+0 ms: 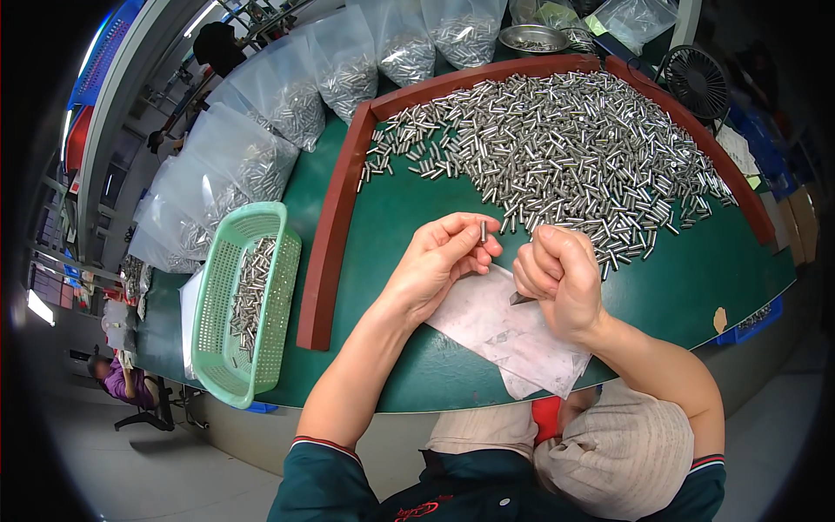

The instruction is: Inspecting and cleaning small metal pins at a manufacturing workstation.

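My left hand [444, 257] pinches a small shiny metal pin [484, 230] upright between thumb and forefinger, above the table. Beside it, my right hand [561, 274] is closed in a fist around a slim tool. Only the tool's dark pointed tip [520, 298] shows below the fingers; its kind cannot be made out. Under both hands lies a stained whitish cloth [513, 335]. Just beyond the hands spreads a large heap of metal pins [557, 148] like the held one.
A dark red wooden frame [330, 252] borders the heap on the left, back and right. Left of it stands a light green plastic basket [283, 296] with pins inside. Clear bags of pins [296, 109], a metal bowl [533, 38] and a black fan [696, 83] line the table's far side.
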`<state>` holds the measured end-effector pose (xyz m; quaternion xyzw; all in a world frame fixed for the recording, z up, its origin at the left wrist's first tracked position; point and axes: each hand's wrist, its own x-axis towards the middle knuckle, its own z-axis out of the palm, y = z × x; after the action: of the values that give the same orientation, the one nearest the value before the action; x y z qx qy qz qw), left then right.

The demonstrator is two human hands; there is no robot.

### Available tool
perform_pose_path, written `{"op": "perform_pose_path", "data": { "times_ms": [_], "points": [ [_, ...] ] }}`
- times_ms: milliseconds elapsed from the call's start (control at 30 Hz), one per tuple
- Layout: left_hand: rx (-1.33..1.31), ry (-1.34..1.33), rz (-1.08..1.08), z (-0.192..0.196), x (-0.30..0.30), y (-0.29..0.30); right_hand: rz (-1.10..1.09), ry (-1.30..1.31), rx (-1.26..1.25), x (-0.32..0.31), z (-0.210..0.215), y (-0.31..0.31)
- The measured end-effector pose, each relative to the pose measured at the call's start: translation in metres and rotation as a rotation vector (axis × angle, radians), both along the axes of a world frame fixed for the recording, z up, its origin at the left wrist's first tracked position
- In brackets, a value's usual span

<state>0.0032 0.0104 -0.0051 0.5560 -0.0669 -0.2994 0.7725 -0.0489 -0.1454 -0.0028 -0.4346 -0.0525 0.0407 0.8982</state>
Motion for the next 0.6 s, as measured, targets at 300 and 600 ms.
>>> {"op": "perform_pose_path", "data": {
  "times_ms": [300,600],
  "points": [
    [-0.031,0.095,-0.03,0.003,0.0013,0.0041,0.018,0.001,0.05,0.0008,-0.0025,-0.0015],
    [-0.061,0.081,0.085,0.004,-0.0017,-0.0022,0.024,0.015,0.061,0.0009,-0.003,-0.0021]
  ]
}}
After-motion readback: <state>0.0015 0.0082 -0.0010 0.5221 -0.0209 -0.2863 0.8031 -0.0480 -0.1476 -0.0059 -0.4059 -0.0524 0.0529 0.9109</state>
